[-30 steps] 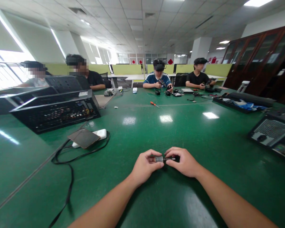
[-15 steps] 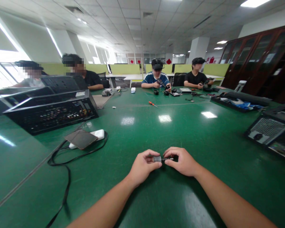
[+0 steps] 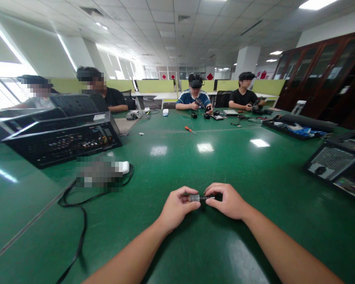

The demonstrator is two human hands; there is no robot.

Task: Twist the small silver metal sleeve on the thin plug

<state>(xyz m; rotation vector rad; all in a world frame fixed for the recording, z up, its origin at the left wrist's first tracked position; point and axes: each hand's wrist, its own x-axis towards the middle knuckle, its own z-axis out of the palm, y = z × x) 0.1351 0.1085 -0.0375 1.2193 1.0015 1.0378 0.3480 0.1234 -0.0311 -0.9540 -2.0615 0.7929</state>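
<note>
Between thumb and fingers, my left hand (image 3: 177, 206) holds a small grey translucent cylinder (image 3: 194, 198) just above the green table (image 3: 165, 252). My right hand (image 3: 228, 202) pinches a thin dark part (image 3: 208, 198) with a bright metallic end, in line with the cylinder and close to its right end. Whether the two parts touch or are joined I cannot tell. Both hands are close together, with the fingertips facing each other.
At the left are a black computer case (image 3: 68, 140) and a white power strip (image 3: 124, 167) with a black cable (image 3: 83, 221). An orange screwdriver (image 3: 188, 129) lies further back. Another case (image 3: 337, 161) stands at the right. Several people sit across the table.
My left hand and the cylinder have shifted very slightly left. Both hands keep their hold.
</note>
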